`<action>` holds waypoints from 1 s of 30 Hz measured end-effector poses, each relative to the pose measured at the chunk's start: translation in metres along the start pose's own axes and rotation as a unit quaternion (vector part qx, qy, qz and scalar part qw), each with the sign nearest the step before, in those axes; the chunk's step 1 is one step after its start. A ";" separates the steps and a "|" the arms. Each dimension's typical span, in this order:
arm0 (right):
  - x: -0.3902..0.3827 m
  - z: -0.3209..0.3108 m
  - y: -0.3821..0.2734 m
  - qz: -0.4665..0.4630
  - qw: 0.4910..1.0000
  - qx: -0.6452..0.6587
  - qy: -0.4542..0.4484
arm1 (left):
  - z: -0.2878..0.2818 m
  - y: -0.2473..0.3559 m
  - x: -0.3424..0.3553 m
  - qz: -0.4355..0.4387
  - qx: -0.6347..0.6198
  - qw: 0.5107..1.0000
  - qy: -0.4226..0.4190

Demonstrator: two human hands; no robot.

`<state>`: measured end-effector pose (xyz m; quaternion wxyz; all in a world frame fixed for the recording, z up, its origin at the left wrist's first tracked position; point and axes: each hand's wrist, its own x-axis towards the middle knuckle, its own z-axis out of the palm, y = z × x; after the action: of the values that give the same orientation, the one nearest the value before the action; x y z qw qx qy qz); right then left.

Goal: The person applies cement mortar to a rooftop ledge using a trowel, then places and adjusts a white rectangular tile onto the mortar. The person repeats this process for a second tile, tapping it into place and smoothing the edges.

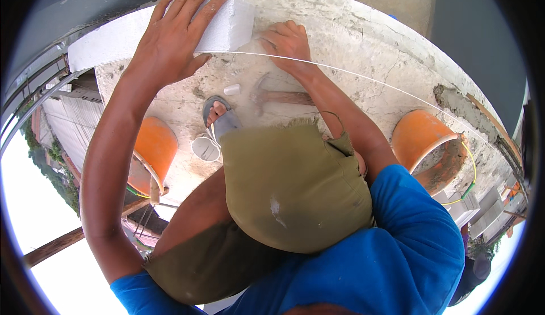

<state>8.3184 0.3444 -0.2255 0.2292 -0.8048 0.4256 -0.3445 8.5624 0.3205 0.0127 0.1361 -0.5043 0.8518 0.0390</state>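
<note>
My left hand (173,42) lies on top of a white rectangular block (234,24), its fingers stretched out over the far edge. The block is the end of a white row running off to the left. Just right of the block's end, my right hand (288,45) is closed low over the concrete, fingers curled; whatever may be in them is hidden. A taut white string (363,79) runs along the block's near edge, past my right wrist and away to the right. Below my right hand lies a hammer (289,97) with a wooden handle, its head dusty.
An orange bucket (156,145) stands at the left; another orange bucket (423,136) with mortar residue is at the right. A small white container (205,149) and a white fragment (231,89) lie near my sandalled foot (217,112). Wet mortar (468,108) runs along the right edge.
</note>
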 end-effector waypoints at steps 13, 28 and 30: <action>0.008 0.002 -0.007 0.037 0.998 -0.045 -0.037 | 0.009 -0.012 0.005 0.022 -0.017 0.999 0.045; 0.011 0.011 -0.009 0.056 0.994 -0.076 -0.048 | -0.014 -0.013 0.011 0.046 -0.030 0.998 -0.036; 0.012 0.011 -0.008 0.053 0.996 -0.066 -0.035 | -0.016 -0.012 0.011 0.054 -0.060 0.997 -0.002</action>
<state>8.3364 0.3392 -0.2229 0.2085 -0.8061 0.4807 -0.2750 8.5647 0.3023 0.0260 0.1045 -0.4650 0.8736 0.0983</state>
